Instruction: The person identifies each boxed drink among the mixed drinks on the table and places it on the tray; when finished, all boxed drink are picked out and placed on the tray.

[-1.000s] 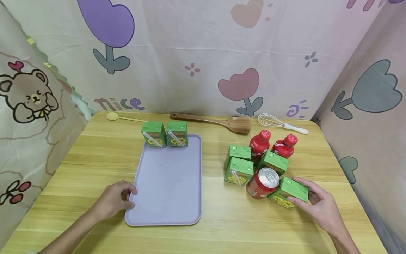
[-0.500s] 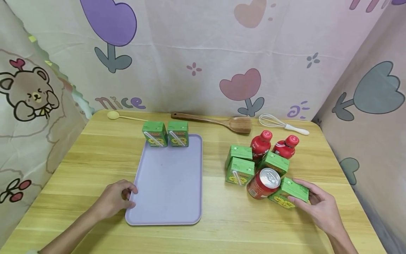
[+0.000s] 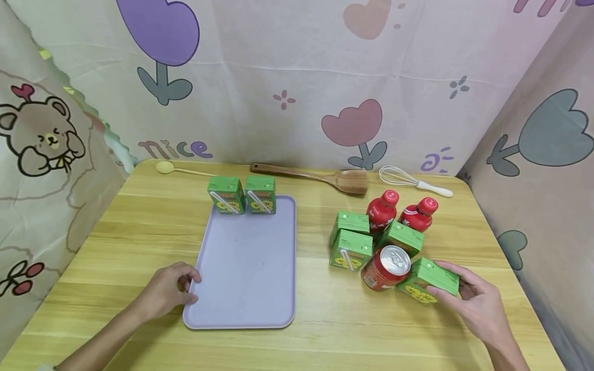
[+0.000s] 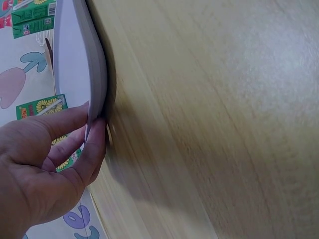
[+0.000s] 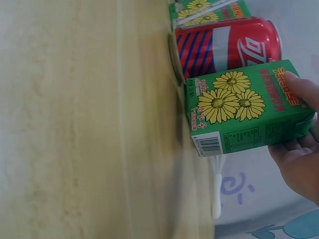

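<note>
At the left edge of the pale purple tray [image 3: 248, 268], my left hand [image 3: 169, 288] pinches the rim [image 4: 98, 89] between thumb and fingers. My right hand [image 3: 480, 301] grips a green drink carton [image 5: 239, 104] with yellow flowers by its upper part, thumb on the near face. This carton leans a little and sits close beside a red soda can [image 3: 386, 270]. Two more green cartons [image 3: 226, 196] [image 3: 261, 196] stand side by side at the tray's far end. Left of and behind the can are several other green cartons [image 3: 351, 252].
Behind the cartons stand two red bottles [image 3: 381, 210] [image 3: 418, 214]. Along the back of the wooden table [image 3: 334, 324] lie a yellow spoon [image 3: 174, 169], a wooden spatula [image 3: 348, 182] and a white whisk [image 3: 413, 180]. Patterned cloth [image 3: 260, 62] hangs around the table.
My right hand has shifted slightly right with its carton, drawing it a little away from the can. The left hand keeps its place on the tray.
</note>
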A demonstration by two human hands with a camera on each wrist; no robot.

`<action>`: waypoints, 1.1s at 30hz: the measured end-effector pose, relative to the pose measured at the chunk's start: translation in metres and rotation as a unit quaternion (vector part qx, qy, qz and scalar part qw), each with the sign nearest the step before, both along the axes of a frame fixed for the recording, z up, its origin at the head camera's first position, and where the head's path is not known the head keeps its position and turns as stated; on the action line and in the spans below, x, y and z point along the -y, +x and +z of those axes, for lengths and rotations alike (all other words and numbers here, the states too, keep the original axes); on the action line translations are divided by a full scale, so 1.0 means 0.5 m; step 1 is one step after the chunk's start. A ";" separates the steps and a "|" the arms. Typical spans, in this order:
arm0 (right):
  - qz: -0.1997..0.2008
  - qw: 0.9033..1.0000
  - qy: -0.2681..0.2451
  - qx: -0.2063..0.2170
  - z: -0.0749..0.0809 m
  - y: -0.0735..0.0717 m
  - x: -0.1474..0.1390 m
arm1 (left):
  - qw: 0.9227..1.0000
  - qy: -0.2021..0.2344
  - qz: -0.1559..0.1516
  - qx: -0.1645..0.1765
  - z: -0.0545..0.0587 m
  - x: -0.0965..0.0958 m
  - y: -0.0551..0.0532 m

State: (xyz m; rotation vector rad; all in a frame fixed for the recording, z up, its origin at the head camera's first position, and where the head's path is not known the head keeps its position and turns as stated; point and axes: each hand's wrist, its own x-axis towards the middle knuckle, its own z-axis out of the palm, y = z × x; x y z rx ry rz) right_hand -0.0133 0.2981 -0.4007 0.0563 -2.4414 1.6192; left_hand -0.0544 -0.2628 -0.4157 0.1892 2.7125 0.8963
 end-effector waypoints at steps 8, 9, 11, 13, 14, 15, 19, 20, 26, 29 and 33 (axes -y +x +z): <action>0.008 1.000 -0.005 -0.018 0.027 0.011 0.000 | 1.000 0.000 -0.002 0.001 0.002 0.000 0.001; 0.007 1.000 -0.006 -0.017 0.030 0.013 0.000 | 1.000 0.001 -0.002 0.001 0.002 0.000 0.001; 0.003 1.000 0.000 -0.017 0.035 0.016 0.001 | 1.000 0.001 -0.002 0.001 0.003 0.000 0.001; -0.002 1.000 0.007 -0.015 0.038 0.020 0.002 | 1.000 0.002 -0.002 0.001 0.004 0.000 0.001; -0.006 1.000 0.013 -0.013 0.040 0.021 0.002 | 1.000 0.002 -0.002 0.001 0.004 -0.001 0.001; -0.010 1.000 0.021 -0.009 0.042 0.023 0.002 | 1.000 0.002 -0.003 0.000 0.004 -0.001 0.001; -0.021 0.999 0.049 0.009 0.052 0.031 0.005 | 1.000 0.002 -0.003 0.000 0.003 -0.001 0.001; -0.020 0.998 0.056 0.015 0.055 0.033 0.006 | 1.000 0.002 -0.003 -0.001 0.003 -0.001 0.001; -0.003 0.996 0.088 0.019 0.073 0.044 0.017 | 1.000 0.006 -0.004 -0.002 0.003 -0.001 0.002; 0.014 0.996 0.084 0.010 0.081 0.047 0.025 | 1.000 0.008 -0.003 -0.001 0.002 -0.001 0.001; 0.032 0.995 0.095 0.005 0.092 0.051 0.040 | 1.000 0.009 0.000 -0.001 0.000 -0.001 0.000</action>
